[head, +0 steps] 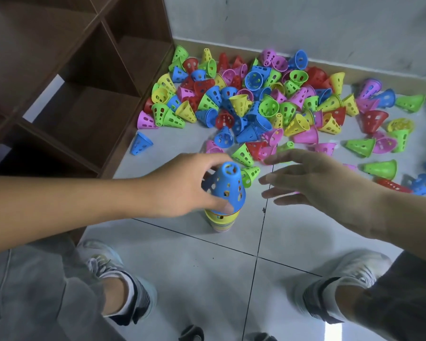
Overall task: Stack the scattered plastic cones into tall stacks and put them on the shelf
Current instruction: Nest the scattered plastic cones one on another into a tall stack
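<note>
A stack of cones (222, 219) stands upright on the floor tiles in front of me, with a blue perforated cone (225, 187) on top and yellow rims showing below. My left hand (182, 185) grips the blue cone, thumb at its lower rim and fingers curled behind its tip. To the right of the stack my right hand (317, 180) hovers with fingers straight and spread, holding nothing. A large pile of scattered cones (251, 102) in red, blue, green, yellow and pink lies beyond my hands. The brown wooden shelf (89, 77) stands at the left.
A lone blue cone (140, 143) lies near the shelf's corner. A small green cone (250, 175) lies just right of the stack. More loose cones (381, 168) spread to the far right. The wall (305, 25) bounds the pile behind. My two shoes (108, 271) stand on the tiles below.
</note>
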`<state>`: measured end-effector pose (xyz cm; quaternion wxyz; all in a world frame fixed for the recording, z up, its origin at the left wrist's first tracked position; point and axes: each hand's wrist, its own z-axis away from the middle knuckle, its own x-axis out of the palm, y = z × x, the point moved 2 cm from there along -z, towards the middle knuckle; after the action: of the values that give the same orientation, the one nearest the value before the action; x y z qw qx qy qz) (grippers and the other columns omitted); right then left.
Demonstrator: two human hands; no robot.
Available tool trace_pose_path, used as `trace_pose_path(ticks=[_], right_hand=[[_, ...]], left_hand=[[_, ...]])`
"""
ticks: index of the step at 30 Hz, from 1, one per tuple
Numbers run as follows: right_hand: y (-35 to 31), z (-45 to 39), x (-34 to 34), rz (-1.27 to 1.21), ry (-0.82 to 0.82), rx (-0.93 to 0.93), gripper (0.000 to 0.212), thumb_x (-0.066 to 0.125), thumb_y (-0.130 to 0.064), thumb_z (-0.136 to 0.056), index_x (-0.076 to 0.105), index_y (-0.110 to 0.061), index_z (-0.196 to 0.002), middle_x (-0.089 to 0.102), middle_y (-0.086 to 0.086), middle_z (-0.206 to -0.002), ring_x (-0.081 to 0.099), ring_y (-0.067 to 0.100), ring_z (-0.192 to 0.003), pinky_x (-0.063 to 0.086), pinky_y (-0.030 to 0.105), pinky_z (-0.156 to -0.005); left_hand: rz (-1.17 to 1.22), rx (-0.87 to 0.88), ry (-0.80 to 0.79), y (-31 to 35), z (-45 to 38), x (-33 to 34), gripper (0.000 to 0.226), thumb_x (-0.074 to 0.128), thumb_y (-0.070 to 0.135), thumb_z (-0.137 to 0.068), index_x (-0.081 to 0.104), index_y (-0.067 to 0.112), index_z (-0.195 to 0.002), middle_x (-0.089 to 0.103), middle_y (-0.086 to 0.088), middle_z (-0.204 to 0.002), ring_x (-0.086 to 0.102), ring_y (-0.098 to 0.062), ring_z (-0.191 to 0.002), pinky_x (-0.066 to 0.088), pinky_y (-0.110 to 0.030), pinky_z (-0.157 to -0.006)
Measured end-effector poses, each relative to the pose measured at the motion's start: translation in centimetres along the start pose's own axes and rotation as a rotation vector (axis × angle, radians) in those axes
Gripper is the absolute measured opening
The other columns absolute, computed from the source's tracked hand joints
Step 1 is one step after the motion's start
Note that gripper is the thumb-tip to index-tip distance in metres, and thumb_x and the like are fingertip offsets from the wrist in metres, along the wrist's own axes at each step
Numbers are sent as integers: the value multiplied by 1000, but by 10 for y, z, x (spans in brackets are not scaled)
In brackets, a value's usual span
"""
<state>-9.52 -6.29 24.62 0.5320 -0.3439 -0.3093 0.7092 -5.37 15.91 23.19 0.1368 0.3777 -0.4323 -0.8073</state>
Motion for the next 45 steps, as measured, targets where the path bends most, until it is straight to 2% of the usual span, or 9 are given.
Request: trace_pose_path(ticks=[4,9,17,27,29,32,37,41,45], right_hand=[[7,1,2,130,-79,-1,22,67,-16,-94,62,-20,-115,76,5,-99,75,18,-87,61,40,-83],[10,5,2,265,-86,-50,20,67,-20,-95,63,-25,-113,75,-4,-99,74,11,-85,62,35,-80],[27,-9,-18,469,-34,-60,17,65,-25,-95,63,-31,-111,72,-16,-93,71,5,-80,60,40,-79],[20,-74,-64,730,65,-105,20,61,-21,-98,61,-21,-119,69,-4,-104,69,9,-86,57,23,-72],[25,-93,-72,766,108,-67,24,62,-22,-98,60,-20,-122,69,1,-105,71,19,-91,61,35,-76],[35,-124,-80,804,147,-24,32,64,-26,-97,58,-21,-127,69,3,-104,71,26,-92,61,42,-81],[62,-173,-85,746,188,-15,50,65,-22,-96,43,-21,-141,59,9,-131,64,22,-105,51,22,-76],[88,-216,-94,744,241,34,75,71,-22,-90,27,-27,-151,42,17,-145,47,37,-128,42,46,-108],[106,-263,-99,695,269,46,97,78,-26,-83,13,-33,-156,36,20,-151,38,41,-137,38,57,-112]], left_hand=[[-172,-7,-56,-6,0,3,53,91,30,-70,63,31,-115,69,9,-109,66,-15,-99,55,-38,-85],[-349,-21,-69,-12,-4,-3,67,88,41,-72,56,42,-130,55,25,-129,48,18,-104,33,-1,-83],[-463,25,-68,-5,-6,-15,47,78,49,-81,58,43,-123,58,25,-122,51,5,-115,41,-20,-101],[-521,36,35,-2,-36,-44,23,71,43,-90,69,29,-109,69,21,-100,62,5,-100,41,-4,-76],[-502,28,55,-3,-50,-48,19,71,40,-90,70,28,-104,69,18,-97,63,4,-98,42,-5,-73],[-505,24,55,-11,-80,-50,15,72,38,-90,70,28,-100,70,16,-94,65,1,-94,51,-16,-78],[-483,-44,45,-48,-146,-47,11,73,42,-88,70,33,-93,70,17,-91,65,-1,-90,56,-37,-86],[-445,-114,29,-78,-199,-35,16,74,34,-88,68,28,-101,70,11,-93,67,-9,-89,57,-41,-86],[-399,-151,9,-99,-242,-14,35,74,32,-89,62,24,-121,65,6,-108,65,-11,-93,54,-39,-92]])
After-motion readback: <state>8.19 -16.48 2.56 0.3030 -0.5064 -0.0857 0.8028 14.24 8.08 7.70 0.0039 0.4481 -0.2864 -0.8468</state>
